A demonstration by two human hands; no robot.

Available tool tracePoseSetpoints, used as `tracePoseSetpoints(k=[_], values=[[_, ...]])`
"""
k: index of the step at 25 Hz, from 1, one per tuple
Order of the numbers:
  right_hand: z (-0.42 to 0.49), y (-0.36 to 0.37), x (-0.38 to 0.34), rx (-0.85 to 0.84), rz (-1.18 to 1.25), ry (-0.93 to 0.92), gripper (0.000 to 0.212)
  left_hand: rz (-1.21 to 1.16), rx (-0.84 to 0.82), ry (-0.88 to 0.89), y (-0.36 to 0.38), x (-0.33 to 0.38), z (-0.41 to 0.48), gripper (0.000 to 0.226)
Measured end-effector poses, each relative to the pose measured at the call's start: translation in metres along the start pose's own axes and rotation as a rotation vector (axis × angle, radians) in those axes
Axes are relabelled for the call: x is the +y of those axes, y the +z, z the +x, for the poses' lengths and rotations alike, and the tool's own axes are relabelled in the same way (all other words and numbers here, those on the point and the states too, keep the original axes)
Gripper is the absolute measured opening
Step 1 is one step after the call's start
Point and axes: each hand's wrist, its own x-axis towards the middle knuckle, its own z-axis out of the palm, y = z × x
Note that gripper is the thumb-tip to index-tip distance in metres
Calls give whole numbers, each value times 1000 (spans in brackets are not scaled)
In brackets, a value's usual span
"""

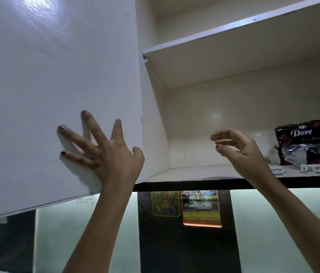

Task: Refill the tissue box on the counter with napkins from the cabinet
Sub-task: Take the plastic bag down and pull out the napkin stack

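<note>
Hands: left hand (106,152) spread flat against open white laminate cabinet door (57,85), right hand (236,144) loosely curled, empty, nearer the dark printed plastic napkin packs (308,142) lying lengthwise on lower shelf (204,173), right of frame.

Dim, soft picture; glare on the cabinet door (37,8) upper-left

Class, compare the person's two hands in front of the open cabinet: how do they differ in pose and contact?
The left hand is spread flat, fingers splayed; the right hand is loosely curled. The left hand presses on the cabinet door; the right hand touches nothing, raised before the lower shelf. Both are raised, empty, with painted nails.
</note>
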Motion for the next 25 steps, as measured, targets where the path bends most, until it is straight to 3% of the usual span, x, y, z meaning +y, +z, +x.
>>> tracePoseSetpoints(k=[2,5,7,9,11,13,16,19,22,25], values=[[2,-16,-4,70,-158,-12,26,-216,35,84,-1,21,-3,64],[11,-59,4,349,-556,62,23,-581,-42,271,6,60,-24,63],[18,-95,15,501,-890,318,45,-740,-125,333,14,80,-43,63],[21,-138,28,546,-1093,667,66,-837,-211,347,23,97,-62,63],[22,-179,45,526,-1052,966,84,-881,-300,364,33,110,-80,60],[20,-205,60,444,-908,1063,99,-922,-359,373,42,122,-95,59],[11,-208,67,381,-860,871,77,-1037,-410,291,47,143,-106,56],[1,-205,64,562,-646,543,70,-1197,-444,188,44,165,-120,48],[-12,-197,42,834,-375,94,58,-1398,-453,-40,32,180,-141,34],[-45,-176,23,902,-127,-183,55,-1699,-566,-318,22,186,-175,40]])
